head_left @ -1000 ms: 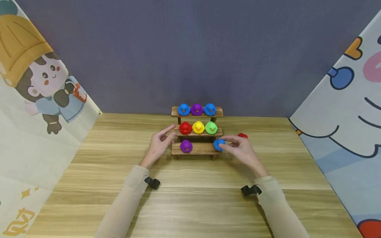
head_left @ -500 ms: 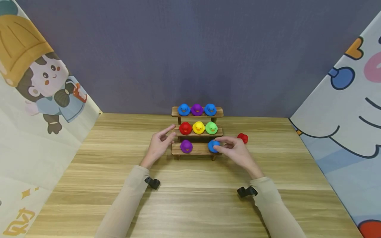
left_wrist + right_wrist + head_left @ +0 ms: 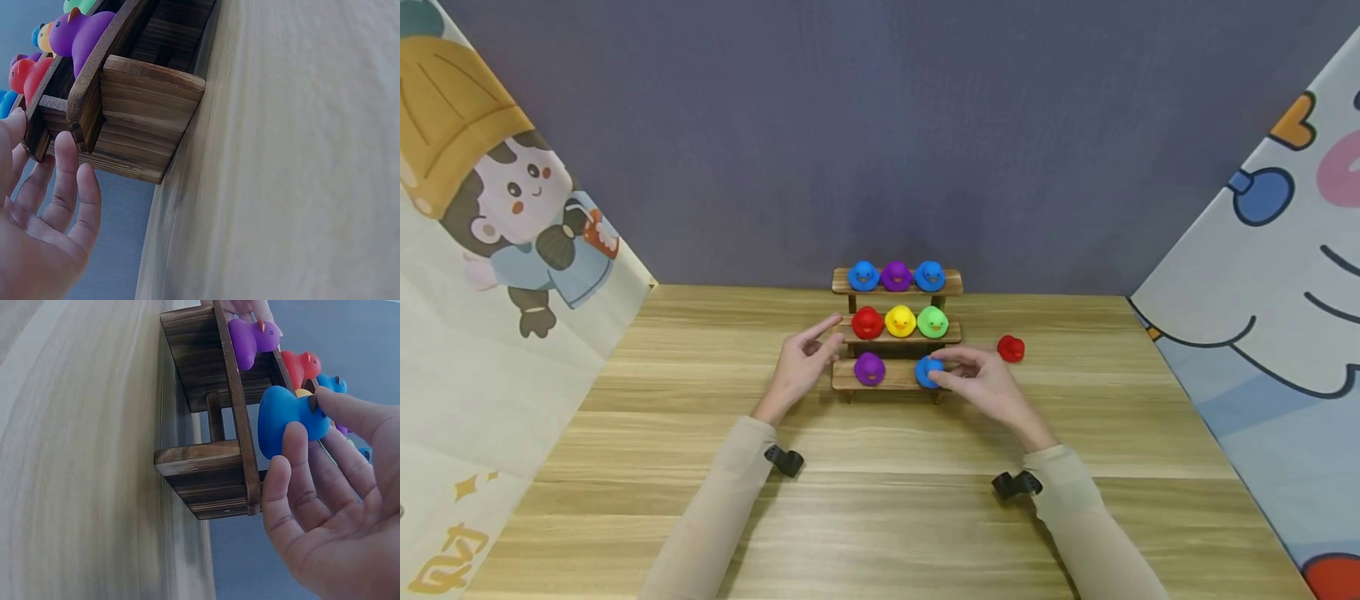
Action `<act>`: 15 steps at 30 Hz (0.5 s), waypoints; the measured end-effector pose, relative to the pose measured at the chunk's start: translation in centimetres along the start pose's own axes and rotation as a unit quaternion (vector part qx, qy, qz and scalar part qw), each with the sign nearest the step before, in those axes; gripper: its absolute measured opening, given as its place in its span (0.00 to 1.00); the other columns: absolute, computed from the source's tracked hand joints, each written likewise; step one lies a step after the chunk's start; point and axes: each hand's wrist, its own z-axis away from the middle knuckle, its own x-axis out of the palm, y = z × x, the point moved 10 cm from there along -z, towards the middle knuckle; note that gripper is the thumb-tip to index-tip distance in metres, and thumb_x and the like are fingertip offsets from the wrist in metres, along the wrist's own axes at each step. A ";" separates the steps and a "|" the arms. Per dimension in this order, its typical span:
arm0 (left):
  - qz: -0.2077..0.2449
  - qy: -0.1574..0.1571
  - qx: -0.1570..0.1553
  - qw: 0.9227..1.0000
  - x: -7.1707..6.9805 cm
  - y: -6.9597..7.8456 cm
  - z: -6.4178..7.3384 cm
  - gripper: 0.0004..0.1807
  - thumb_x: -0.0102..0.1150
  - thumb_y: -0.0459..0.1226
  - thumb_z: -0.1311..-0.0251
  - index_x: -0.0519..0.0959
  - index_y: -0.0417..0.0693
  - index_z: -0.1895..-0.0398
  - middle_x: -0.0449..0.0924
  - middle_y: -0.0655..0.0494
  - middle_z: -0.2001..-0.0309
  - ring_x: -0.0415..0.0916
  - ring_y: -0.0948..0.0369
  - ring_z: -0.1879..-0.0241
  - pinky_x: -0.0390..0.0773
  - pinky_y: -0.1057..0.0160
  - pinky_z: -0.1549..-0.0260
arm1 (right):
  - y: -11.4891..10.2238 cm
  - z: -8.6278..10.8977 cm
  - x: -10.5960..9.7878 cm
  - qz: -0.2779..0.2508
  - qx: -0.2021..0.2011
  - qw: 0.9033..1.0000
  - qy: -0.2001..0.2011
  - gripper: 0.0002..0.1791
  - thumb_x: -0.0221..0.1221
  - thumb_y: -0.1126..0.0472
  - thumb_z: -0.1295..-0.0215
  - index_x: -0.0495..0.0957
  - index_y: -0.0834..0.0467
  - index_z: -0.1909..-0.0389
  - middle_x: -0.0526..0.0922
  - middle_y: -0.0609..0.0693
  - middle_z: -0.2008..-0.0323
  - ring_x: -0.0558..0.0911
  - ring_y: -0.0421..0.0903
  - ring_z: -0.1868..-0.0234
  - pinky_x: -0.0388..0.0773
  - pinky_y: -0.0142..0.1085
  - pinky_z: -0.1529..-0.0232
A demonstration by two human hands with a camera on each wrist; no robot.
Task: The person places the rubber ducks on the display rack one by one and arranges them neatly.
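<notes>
My right hand [image 3: 981, 383] pinches a blue rubber duck [image 3: 281, 422] between thumb and fingers. In the head view that duck is at the right end of the lowest step of a three-tier wooden stand [image 3: 895, 379]. A purple duck [image 3: 869, 369] sits at the left end of the same step. At the stand's left side is my left hand [image 3: 801, 367], fingers extended and thumb apart; in the left wrist view the fingertips [image 3: 64, 142] meet or nearly meet the stand's end. The middle step carries a red duck [image 3: 867, 322], a yellow duck [image 3: 900, 322] and a green duck [image 3: 933, 322].
On the top step are a blue duck [image 3: 863, 276], a purple duck [image 3: 897, 276] and another blue duck [image 3: 930, 276]. A red duck [image 3: 1011, 349] lies on the wooden table [image 3: 880, 517], right of the stand. A dark wall [image 3: 880, 150] rises behind.
My right hand has moved left along the lowest step with the blue duck, bringing it nearer the purple one. The red duck on the table has come fully into view. The left hand stays put.
</notes>
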 end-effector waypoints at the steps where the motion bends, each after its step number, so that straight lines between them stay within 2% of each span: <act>1: 0.000 0.000 0.000 1.000 0.0 0.0 0.0 0.24 0.64 0.39 0.24 0.78 0.46 0.28 0.80 0.44 0.29 0.85 0.68 0.68 0.87 0.61 0.60 | 0.0 0.0 0.0 -0.001 -0.001 1.000 0.000 0.20 0.73 0.52 0.32 0.88 0.53 0.43 0.89 0.54 0.45 0.88 0.49 0.55 0.85 0.34 0.55; 4: -0.001 -0.001 0.001 1.000 0.0 0.0 -0.1 0.24 0.64 0.39 0.24 0.78 0.46 0.28 0.79 0.44 0.29 0.85 0.68 0.67 0.87 0.61 0.60 | -0.2 0.0 0.0 -0.004 -0.002 1.000 0.000 0.20 0.73 0.51 0.32 0.88 0.53 0.43 0.90 0.54 0.45 0.88 0.49 0.55 0.85 0.34 0.55; 9: -0.001 -0.001 0.002 1.000 0.0 -0.2 -0.1 0.24 0.64 0.39 0.24 0.78 0.46 0.28 0.81 0.37 0.32 0.85 0.68 0.68 0.86 0.63 0.63 | -0.1 0.0 0.0 -0.001 0.004 1.000 -0.003 0.20 0.73 0.51 0.32 0.88 0.53 0.43 0.90 0.54 0.46 0.88 0.49 0.56 0.85 0.35 0.56; 15: -0.003 -0.001 -0.002 1.000 0.1 -0.1 0.0 0.24 0.63 0.39 0.23 0.78 0.47 0.27 0.78 0.46 0.27 0.84 0.68 0.67 0.87 0.63 0.61 | 0.1 0.0 0.2 0.004 0.009 1.000 -0.004 0.20 0.74 0.51 0.33 0.88 0.53 0.43 0.90 0.54 0.46 0.88 0.48 0.57 0.85 0.36 0.56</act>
